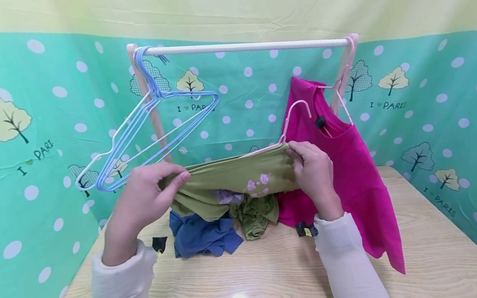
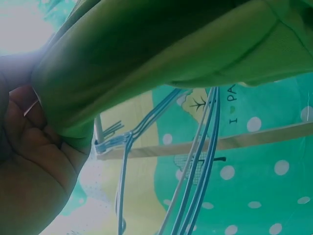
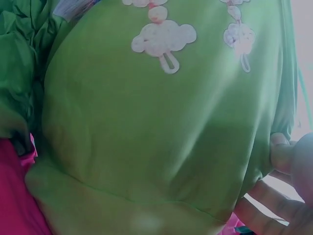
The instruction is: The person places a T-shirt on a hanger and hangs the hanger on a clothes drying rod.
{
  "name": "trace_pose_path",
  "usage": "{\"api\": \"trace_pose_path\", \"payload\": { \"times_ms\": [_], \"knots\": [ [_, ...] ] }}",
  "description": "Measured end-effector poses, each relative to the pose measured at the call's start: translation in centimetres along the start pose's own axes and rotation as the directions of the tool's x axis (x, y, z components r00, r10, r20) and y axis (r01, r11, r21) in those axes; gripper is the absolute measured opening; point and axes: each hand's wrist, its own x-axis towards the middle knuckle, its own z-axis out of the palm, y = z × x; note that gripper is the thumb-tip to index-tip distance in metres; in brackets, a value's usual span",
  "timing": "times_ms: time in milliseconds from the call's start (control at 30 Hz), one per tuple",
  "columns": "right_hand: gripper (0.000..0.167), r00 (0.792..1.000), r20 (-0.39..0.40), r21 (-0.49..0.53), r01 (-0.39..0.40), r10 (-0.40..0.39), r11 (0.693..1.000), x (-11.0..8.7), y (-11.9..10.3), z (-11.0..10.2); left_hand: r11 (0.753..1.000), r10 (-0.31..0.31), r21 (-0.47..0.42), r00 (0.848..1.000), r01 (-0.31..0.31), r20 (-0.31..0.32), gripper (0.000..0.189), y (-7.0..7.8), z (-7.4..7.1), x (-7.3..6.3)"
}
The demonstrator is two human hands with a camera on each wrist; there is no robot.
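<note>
An olive green garment with pink flower patches is stretched between both hands above the table. My left hand pinches its left end between thumb and fingers, and my right hand pinches the upper right corner. Behind the garment's top edge shows a pink hanger, its hook standing up and the rest mostly hidden by cloth. In the left wrist view the green cloth hangs from the left hand. The right wrist view shows the flowered front close up, with the right fingers at its edge.
A rack with a white rail stands at the back. Several blue and white hangers hang at its left end. A magenta garment hangs on a pink hanger at the right. Blue cloth and crumpled green cloth lie on the table.
</note>
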Motion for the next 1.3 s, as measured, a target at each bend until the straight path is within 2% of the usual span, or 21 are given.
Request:
{"api": "trace_pose_path", "payload": {
  "times_ms": [133,267,400,500,600,767,833,933,1000,1067,1133,1200,1267,1300],
  "knots": [
    [0.018,1.000,0.027,-0.006,0.001,-0.001,1.000,-0.1,-0.2,0.2,1.000,0.008,0.013,0.999,-0.009,0.053,0.005,0.0,0.7,0.1],
    [0.016,0.999,0.043,0.004,0.013,-0.014,1.000,-0.2,-0.4,0.3,0.998,-0.014,0.060,0.993,0.007,0.114,0.004,0.2,1.4,0.3],
    [0.017,0.996,0.069,0.044,0.055,-0.058,0.998,-0.3,-0.9,0.5,0.997,-0.021,0.079,0.982,0.006,0.186,0.004,0.8,2.6,0.6],
    [0.019,0.992,0.087,0.067,0.084,-0.089,0.994,-0.3,-1.3,0.7,0.996,-0.023,0.089,0.980,0.006,0.200,0.004,1.3,3.5,0.9],
    [0.018,0.993,0.074,0.060,0.092,-0.097,0.994,-0.3,-1.6,0.8,0.995,-0.015,0.100,0.989,0.001,0.147,0.005,1.4,3.9,1.1],
    [0.015,0.998,0.026,0.036,0.063,-0.064,0.997,-0.1,-1.5,0.6,0.998,0.018,0.063,1.000,-0.018,-0.002,0.011,0.7,4.1,1.3],
    [0.016,0.999,0.020,0.038,0.041,-0.042,0.998,-0.1,-1.3,0.4,0.999,0.002,0.046,0.999,0.000,-0.051,0.020,0.4,4.0,1.4],
    [0.019,1.000,0.009,0.045,0.008,-0.009,0.999,-0.1,-1.0,0.2,0.997,-0.078,0.015,0.992,0.080,-0.097,0.041,0.0,3.7,1.4],
    [0.019,1.000,-0.007,0.056,-0.018,0.018,0.998,-0.1,-0.7,0.1,0.988,-0.151,-0.014,0.983,0.151,-0.107,0.051,-0.2,3.3,1.3],
    [0.019,0.999,-0.026,0.060,-0.043,0.044,0.997,0.0,-0.6,-0.1,0.968,-0.248,-0.056,0.964,0.244,-0.092,0.053,-0.2,2.8,1.2],
    [0.017,0.997,-0.044,0.061,-0.065,0.068,0.996,0.1,-0.6,-0.2,0.931,-0.360,-0.089,0.932,0.354,-0.051,0.048,-0.3,2.4,1.0],
    [0.016,0.994,-0.056,0.062,-0.091,0.094,0.994,0.2,-0.6,-0.3,0.885,-0.455,-0.100,0.890,0.454,0.013,0.042,-0.5,2.1,0.9],
    [0.015,0.992,-0.062,0.062,-0.108,0.112,0.992,0.2,-0.6,-0.4,0.847,-0.519,-0.091,0.851,0.524,0.079,0.038,-0.8,2.1,0.8],
    [0.015,0.991,-0.065,0.061,-0.116,0.119,0.991,0.2,-0.6,-0.4,0.837,-0.533,-0.083,0.840,0.542,0.105,0.037,-1.0,2.2,0.9]
  ]
}}
